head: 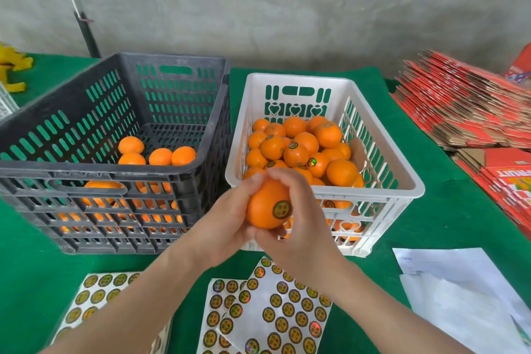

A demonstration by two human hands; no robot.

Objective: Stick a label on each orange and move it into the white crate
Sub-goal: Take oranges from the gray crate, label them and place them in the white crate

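— Where is the orange (265, 204) held?
— It is held above the green table cloth (431, 224), in front of the near wall of the white crate (324, 79) and outside it. A round gold-and-black label (281, 209) is seen stuck on the side turned towards the camera.

— How are the hands set?
— The left hand (230, 227) is cupped round the fruit from the left and beneath, with its fingers curled against the peel. The right hand (298, 227) is wrapped over the top and the right side, close beside the label. The orange is gripped by both.

— What is contained in the crates?
— Labelled oranges (298, 149) are piled in the white crate. Loose oranges (158, 155) are seen in the black crate (100, 181), which is set just beside it on the left.

— And nearer the person?
— Sheets of labels (275, 307) are spread beneath the forearms. White papers (459, 290) are laid at the right, and flattened red cartons (465, 103) are stacked beyond them.
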